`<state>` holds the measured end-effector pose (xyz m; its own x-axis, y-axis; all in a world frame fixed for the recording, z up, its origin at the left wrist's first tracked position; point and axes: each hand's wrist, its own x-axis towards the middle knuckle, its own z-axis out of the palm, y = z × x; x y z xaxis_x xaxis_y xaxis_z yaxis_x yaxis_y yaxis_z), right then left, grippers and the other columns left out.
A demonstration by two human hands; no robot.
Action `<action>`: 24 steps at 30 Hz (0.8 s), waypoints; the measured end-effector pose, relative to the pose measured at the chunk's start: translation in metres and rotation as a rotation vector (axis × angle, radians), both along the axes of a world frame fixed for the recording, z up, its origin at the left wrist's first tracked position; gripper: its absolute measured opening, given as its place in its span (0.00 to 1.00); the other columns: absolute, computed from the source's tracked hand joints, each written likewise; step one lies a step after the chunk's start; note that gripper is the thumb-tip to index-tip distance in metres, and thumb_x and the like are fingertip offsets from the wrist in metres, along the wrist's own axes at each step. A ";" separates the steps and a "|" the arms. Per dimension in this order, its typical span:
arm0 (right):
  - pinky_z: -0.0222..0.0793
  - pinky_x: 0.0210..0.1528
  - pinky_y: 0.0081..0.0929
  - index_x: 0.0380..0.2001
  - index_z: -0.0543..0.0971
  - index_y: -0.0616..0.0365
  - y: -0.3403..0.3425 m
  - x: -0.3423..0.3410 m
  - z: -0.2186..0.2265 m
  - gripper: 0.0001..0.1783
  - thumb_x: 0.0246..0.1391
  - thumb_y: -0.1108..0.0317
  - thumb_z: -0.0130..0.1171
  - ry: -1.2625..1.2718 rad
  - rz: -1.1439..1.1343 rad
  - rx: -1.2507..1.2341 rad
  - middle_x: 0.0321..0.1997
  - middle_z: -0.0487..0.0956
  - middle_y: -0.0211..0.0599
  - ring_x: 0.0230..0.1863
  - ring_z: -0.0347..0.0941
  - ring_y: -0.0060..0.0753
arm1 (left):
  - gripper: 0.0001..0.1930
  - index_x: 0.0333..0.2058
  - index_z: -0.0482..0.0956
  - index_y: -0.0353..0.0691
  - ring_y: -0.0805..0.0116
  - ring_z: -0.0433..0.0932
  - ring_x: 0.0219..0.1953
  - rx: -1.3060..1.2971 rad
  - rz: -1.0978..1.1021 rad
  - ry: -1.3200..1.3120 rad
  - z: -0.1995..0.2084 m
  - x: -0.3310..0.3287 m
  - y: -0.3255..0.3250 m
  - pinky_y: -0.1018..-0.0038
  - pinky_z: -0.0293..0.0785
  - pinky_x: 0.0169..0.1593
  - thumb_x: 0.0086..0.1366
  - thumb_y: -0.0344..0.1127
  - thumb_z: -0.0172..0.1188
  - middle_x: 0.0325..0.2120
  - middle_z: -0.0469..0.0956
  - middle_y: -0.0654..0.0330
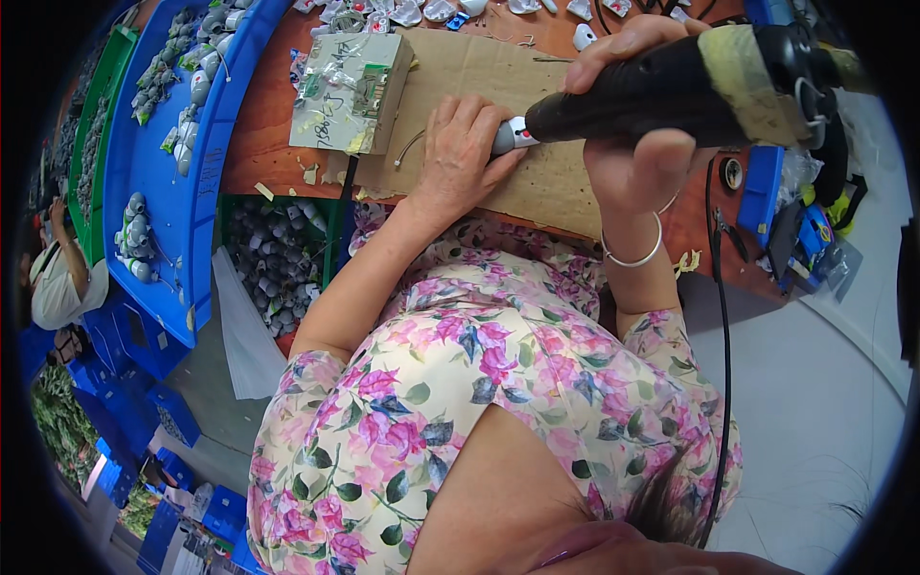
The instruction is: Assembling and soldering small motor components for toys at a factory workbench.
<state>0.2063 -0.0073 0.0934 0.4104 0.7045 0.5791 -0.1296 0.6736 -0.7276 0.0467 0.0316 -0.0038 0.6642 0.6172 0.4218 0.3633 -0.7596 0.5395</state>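
Holding a tape-wrapped, tapered black tool (652,96) and rounded grey-white part (505,138).

One wide camera sat on the person's head (652,560). It looked down, near the bare left hand (460,153) and bare right hand (621,174).

Reddish-brown worktop (264,144), a sheet of brown cardboard (479,72) across its middle, a pale taped block (331,101) at the cardboard's left, white plastic pieces (405,13) strewn along the far edge — at right, a tape roll (731,173), pliers (734,240).
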 end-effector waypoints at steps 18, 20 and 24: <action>0.74 0.34 0.34 0.64 0.51 0.63 0.000 -0.018 0.018 0.54 0.51 0.43 0.72 -0.281 0.018 0.043 0.38 0.72 0.46 0.32 0.72 0.35 | 0.21 0.38 0.72 0.39 0.53 0.69 0.45 0.078 0.010 0.117 0.000 0.007 -0.004 0.60 0.67 0.47 0.54 0.42 0.71 0.38 0.69 0.54; 0.74 0.34 0.34 0.63 0.52 0.64 -0.004 -0.023 0.021 0.51 0.52 0.45 0.71 -0.283 -0.021 -0.011 0.38 0.72 0.45 0.32 0.72 0.35 | 0.21 0.39 0.72 0.38 0.53 0.69 0.45 0.089 0.013 0.108 0.000 0.007 -0.004 0.60 0.67 0.47 0.54 0.42 0.71 0.39 0.69 0.54; 0.74 0.34 0.34 0.60 0.54 0.65 -0.004 -0.023 0.022 0.45 0.56 0.49 0.68 -0.259 -0.060 -0.052 0.37 0.72 0.44 0.32 0.72 0.35 | 0.21 0.39 0.72 0.39 0.53 0.69 0.45 0.083 0.008 0.110 -0.003 0.008 -0.004 0.60 0.67 0.47 0.54 0.42 0.71 0.39 0.69 0.54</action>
<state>0.1835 -0.0116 0.1155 0.2945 0.7148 0.6343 0.1044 0.6356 -0.7649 0.0546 0.0280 -0.0065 0.7045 0.5886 0.3966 0.4231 -0.7969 0.4312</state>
